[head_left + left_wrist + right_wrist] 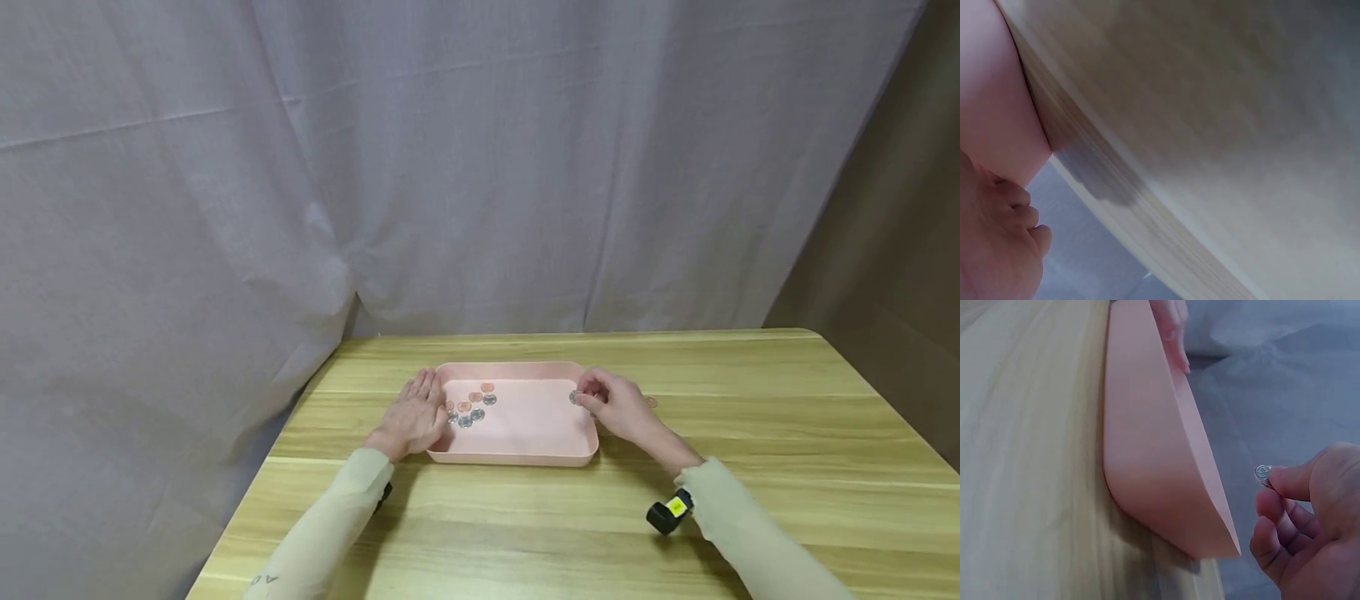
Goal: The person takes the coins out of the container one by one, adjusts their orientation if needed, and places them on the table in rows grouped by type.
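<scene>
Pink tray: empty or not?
Not empty: head view shows coins lying inside the pink tray, near the left hand.

1. Table (525, 533): carries all; curtain (480, 167) behind.
2. Tray (525, 417): on table, long side twd front, btwn both hands.
3. Coin group (477, 414): in tray, L half, running diag. fr. nr L wall twd back.
4. L hand (412, 415): at tray's L rim, beside coin grp.
5. R hand (617, 404): at tray's R end; held coin (1263, 474) at fingertips, over tray.
6. Loose coin (652, 402): on table, R of tray, just beyond R hand.
</scene>
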Tool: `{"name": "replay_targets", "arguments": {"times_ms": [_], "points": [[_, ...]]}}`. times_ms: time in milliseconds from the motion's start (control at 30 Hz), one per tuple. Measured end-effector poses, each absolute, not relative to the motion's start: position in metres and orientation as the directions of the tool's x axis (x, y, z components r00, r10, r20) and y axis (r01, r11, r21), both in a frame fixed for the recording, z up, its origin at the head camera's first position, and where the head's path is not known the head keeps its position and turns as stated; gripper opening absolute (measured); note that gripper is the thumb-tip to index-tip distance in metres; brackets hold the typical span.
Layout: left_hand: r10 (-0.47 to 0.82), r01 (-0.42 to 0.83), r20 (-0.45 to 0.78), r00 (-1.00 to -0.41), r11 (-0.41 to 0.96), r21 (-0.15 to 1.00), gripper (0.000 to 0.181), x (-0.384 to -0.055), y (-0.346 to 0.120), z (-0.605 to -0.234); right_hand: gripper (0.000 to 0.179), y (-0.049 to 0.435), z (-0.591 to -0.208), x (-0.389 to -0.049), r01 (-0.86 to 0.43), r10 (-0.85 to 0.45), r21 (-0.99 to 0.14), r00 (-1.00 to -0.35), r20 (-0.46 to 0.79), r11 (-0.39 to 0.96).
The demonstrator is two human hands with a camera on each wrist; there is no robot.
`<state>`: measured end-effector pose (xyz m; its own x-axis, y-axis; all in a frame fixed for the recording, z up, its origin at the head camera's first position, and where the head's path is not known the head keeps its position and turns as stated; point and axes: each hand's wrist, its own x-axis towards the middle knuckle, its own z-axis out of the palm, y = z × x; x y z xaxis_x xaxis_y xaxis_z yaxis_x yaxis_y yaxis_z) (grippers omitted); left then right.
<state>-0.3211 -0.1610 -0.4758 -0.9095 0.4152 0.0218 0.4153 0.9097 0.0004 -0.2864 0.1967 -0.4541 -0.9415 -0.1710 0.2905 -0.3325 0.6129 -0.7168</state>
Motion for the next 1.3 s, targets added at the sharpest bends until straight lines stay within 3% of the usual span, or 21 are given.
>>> {"name": "replay_targets", "arguments": {"times_ms": [400,667,1000,1300], "points": [[0.419,0.419,0.016,-0.908,0.908,-0.013,0.064,-0.320,-0.159,-0.475,0.014,0.249,-0.447,-0.284,-0.228,-0.100,-0.749,-0.972,0.213,0.622],[0.412,0.412,0.020,-0.911,0.911,-0.003,0.063,-0.319,-0.159,-0.475,0.013,0.270,-0.455,-0.283,-0.260,-0.169,-0.691,-0.965,0.198,0.675],[0.423,0.423,0.016,-0.906,0.906,-0.014,0.063,-0.319,-0.158,-0.475,0.014,0.297,-0.472,-0.276,-0.208,-0.231,-0.706,-0.971,0.064,0.677],[0.413,0.413,0.018,-0.911,0.911,-0.004,0.063,-0.319,-0.157,-0.474,0.016,0.311,-0.475,-0.278,-0.156,-0.206,-0.698,-0.978,0.012,0.699]]}}
